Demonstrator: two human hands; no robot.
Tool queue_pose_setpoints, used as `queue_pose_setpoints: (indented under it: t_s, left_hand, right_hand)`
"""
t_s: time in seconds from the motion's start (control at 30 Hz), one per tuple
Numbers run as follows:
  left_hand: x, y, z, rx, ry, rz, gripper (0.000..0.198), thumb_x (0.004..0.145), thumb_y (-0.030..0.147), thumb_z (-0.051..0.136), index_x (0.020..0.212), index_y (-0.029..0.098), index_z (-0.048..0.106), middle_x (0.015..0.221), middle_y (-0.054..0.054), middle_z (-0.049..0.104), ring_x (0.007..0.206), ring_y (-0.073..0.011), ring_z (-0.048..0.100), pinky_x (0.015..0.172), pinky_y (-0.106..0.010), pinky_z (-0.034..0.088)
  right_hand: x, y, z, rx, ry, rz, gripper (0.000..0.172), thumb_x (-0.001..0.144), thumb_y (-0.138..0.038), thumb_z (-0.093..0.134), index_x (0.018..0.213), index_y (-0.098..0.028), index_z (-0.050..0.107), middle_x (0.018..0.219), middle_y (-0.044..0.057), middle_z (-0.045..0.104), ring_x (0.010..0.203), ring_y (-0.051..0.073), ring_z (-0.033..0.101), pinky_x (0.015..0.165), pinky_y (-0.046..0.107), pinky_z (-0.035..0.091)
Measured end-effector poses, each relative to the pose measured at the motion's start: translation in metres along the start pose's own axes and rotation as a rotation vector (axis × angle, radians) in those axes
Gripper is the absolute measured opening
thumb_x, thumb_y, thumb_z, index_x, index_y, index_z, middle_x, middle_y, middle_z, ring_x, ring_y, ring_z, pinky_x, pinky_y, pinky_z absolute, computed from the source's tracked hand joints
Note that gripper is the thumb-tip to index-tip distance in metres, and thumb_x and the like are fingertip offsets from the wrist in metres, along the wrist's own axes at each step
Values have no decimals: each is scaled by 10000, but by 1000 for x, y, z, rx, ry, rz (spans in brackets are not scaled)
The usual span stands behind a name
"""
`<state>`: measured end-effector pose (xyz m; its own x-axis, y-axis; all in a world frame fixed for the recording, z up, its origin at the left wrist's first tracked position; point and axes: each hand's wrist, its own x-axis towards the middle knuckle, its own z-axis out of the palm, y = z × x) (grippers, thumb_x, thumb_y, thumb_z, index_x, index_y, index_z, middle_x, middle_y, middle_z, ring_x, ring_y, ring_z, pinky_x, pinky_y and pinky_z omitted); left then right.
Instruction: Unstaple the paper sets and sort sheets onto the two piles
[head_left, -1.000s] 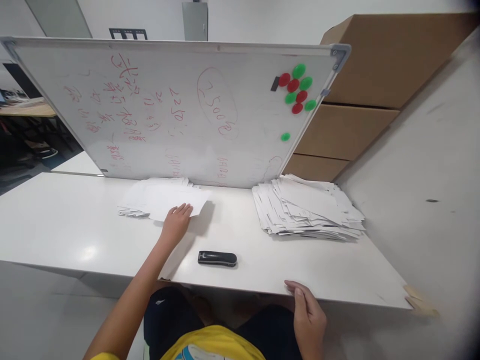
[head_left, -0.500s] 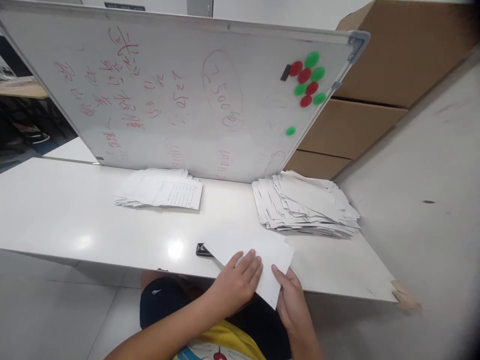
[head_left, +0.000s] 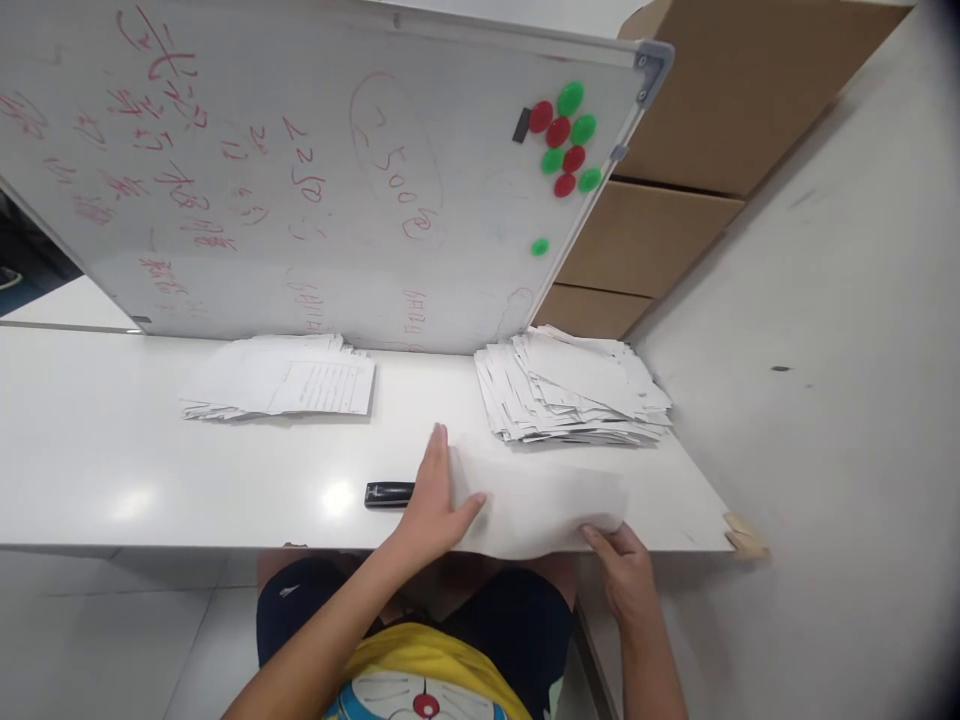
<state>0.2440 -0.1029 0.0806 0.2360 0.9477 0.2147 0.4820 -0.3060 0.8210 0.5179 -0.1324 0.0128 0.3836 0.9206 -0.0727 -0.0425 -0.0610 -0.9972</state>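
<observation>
White sheets of paper (head_left: 540, 500) lie level over the front part of the white table, their near edge bowed down a little. At their right corner my right hand (head_left: 621, 570) pinches them between thumb and fingers. My left hand (head_left: 435, 505) stands along their left edge, fingers stretched out together and thumb apart, touching the paper. Just left of that hand lies a black stapler (head_left: 387, 494), its right end hidden behind the hand. How many sheets I hold cannot be made out.
A messy stack of papers (head_left: 577, 390) sits at the back right, and a lower one (head_left: 277, 375) at the back left. A whiteboard (head_left: 465, 200) with red writing and round magnets stands behind them. Cardboard boxes (head_left: 675, 230) and a wall (head_left: 825, 420) close off the right.
My left hand has moved from lying flat on the paper to its left edge. My right hand has shifted right, and the sheets are turned straighter. The view has swung slightly right.
</observation>
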Motion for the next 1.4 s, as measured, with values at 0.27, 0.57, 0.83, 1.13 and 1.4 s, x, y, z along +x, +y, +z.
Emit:
queue_pose_setpoints:
  t_s: [0.27,0.57,0.83,1.13,1.4]
  left_hand:
    - [-5,-6,38,-386,73,260,697,917,207,467,1492,294,83,1104,-77,534,962,-163,560,979,-443,419]
    - [-12,-16,52,-396,91,139,516,921,235,459,1417,257,319,1036,-69,596,1000,-181,563,981,-420,416]
    - [-10,-5,46,-406,-65,-61,220,852,280,545,1035,218,648,1022,-61,663,977,-210,590,921,-359,443]
    - [-15,-23,56,-434,-81,-136,134,825,229,537,921,203,627,922,-23,657,905,-194,591,841,-315,451]
    - [-28,-18,56,-281,121,6,187,888,263,482,1024,206,597,982,-59,644,923,-199,595,837,-342,471]
  right_hand:
    - [12,2,2,74,46,-380,278,687,-344,759,877,-216,602,860,35,662,871,237,623,833,433,463]
    - [0,1,-3,132,114,-420,146,723,-279,730,753,-211,604,784,4,618,800,198,586,836,407,427]
    - [-5,8,-6,304,175,-297,137,691,-238,696,794,-231,607,758,-25,597,724,166,561,747,342,428]
    - [14,3,-17,120,180,-284,213,677,-301,725,849,-209,638,794,6,655,791,205,594,816,392,425]
    - [3,10,-37,-100,108,-66,344,630,-381,785,882,-167,688,787,47,715,744,213,616,729,349,460]
